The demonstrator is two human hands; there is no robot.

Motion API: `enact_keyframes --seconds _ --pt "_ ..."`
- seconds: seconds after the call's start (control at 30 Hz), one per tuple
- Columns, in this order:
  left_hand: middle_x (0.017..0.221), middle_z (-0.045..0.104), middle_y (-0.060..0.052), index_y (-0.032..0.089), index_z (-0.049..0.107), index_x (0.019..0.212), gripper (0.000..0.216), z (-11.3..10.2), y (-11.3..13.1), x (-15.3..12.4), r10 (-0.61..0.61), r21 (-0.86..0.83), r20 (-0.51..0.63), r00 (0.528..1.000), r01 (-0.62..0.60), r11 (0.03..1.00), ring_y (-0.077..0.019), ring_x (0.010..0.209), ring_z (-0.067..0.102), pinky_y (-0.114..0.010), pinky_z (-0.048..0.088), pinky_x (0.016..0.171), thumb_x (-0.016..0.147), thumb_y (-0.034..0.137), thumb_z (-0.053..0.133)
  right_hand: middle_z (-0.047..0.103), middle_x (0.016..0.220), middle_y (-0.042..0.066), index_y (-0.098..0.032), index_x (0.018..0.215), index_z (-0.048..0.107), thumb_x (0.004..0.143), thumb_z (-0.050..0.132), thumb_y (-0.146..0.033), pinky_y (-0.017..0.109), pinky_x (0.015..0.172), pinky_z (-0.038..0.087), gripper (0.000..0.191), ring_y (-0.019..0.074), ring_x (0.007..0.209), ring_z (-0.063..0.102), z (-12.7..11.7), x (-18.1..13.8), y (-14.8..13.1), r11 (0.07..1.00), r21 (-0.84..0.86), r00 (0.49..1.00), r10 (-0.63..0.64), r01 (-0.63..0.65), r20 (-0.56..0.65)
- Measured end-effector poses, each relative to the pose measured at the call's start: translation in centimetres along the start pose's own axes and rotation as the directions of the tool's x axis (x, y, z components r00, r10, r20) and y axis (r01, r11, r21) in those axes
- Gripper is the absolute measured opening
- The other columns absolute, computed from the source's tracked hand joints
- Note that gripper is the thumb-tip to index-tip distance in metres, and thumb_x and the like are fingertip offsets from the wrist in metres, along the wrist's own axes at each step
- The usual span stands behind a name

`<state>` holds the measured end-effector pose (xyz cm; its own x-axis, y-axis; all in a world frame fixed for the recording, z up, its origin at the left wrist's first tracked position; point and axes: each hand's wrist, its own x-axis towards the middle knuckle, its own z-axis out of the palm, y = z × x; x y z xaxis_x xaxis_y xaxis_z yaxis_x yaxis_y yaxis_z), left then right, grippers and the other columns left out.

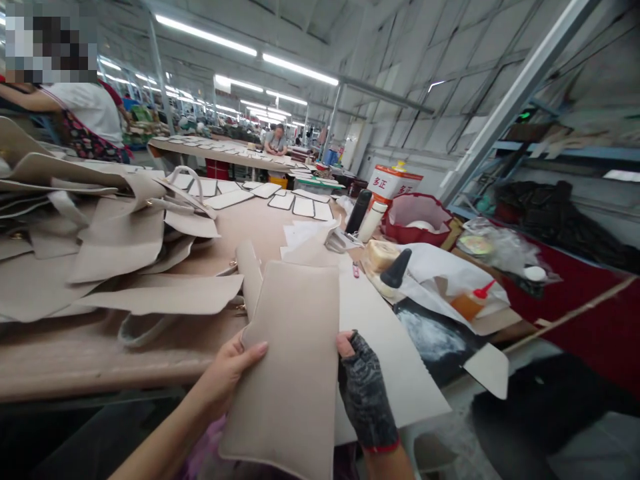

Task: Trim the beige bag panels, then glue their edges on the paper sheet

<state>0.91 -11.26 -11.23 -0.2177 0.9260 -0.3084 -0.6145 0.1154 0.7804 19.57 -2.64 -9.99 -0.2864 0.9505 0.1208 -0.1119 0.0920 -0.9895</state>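
At the near edge of a brown desk [75,360], I hold a flat beige panel [297,360] with rounded corners, tilted toward me, its lower end reaching past that edge. My bare left grip [231,365] is clamped on the panel's left side, thumb flat on the upper face. My right grip [364,383], in a grey fingerless glove with a red cuff, is closed on the right side; the fingers under the panel are hidden.

Just beyond the panel lies a narrow beige piece [249,267], and to its right a large white sheet [395,360] spreads to the desk's near right corner. A small pink tool [355,269] rests beside the panel's far right corner. Beige pieces with straps and metal fittings form a heap [120,247] along the desk's left edge, while pale panels with dark borders [303,207] lie in rows toward the far edge.

Along the right edge stand a black bottle [358,212] and a white bottle [373,221], near a red tub [410,233], a cream roll [383,253] and a black cone [396,268]. Closer to me, an orange bottle with a red tip [466,303] lies near a dark, white-smeared board [430,337]. Past the far edge, a co-worker [276,141] sits at another desk; a person in a white top [93,110] is at far left.
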Motion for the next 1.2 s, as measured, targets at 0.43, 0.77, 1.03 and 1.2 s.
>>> enact_keyframes --seconds 0.43,0.77,1.03,1.2 --pt "0.083 0.071 -0.006 0.018 0.054 0.1 0.043 -1.0 -1.2 -0.1 -0.052 0.026 -0.088 0.995 0.054 0.998 -0.0206 0.067 0.066 -0.033 0.053 0.064 0.063 0.025 0.075 0.063 0.073 0.002 -0.016 0.079 0.059 0.079 0.062 -0.032 0.026 0.059 0.049 0.016 0.0138 0.065 0.059 -0.7 -0.6 -0.3 0.918 0.256 0.901 0.188 -0.303 0.391" --pt "0.105 0.063 -0.012 0.017 0.043 0.117 0.055 -1.8 -1.9 1.4 0.155 0.345 -0.092 0.984 -0.114 0.932 -0.0257 0.084 0.063 -0.041 0.049 0.076 0.072 0.037 0.065 0.062 0.074 0.004 -0.013 0.075 0.059 0.075 0.064 -0.031 0.031 0.064 0.053 0.019 0.0163 0.068 0.062 -0.9 0.2 -1.2 0.949 0.11 0.86 0.215 -0.296 0.462" --pt "0.07 0.055 -0.002 0.018 0.051 0.066 0.029 2.1 -1.8 -0.2 0.521 0.887 0.167 0.837 -0.358 0.291 -0.0188 0.074 0.053 -0.03 0.041 0.069 0.08 0.043 0.049 0.055 0.07 0.001 -0.015 0.075 0.052 0.073 0.059 -0.031 0.03 0.059 0.05 0.017 0.0143 0.062 0.056 1.1 0.2 -0.7 0.952 -0.005 0.846 0.275 -0.306 0.458" --pt "0.057 0.039 0.005 0.019 0.039 0.063 0.032 3.9 -2.4 -0.7 0.276 0.835 0.121 0.954 -0.248 0.492 -0.0111 0.056 0.039 -0.022 0.03 0.052 0.072 0.043 0.058 0.046 0.063 -0.003 -0.017 0.063 0.048 0.07 0.055 -0.025 0.023 0.057 0.04 0.013 0.0104 0.061 0.043 1.4 0.4 -1.0 0.973 -0.208 0.861 0.189 -0.099 0.473"
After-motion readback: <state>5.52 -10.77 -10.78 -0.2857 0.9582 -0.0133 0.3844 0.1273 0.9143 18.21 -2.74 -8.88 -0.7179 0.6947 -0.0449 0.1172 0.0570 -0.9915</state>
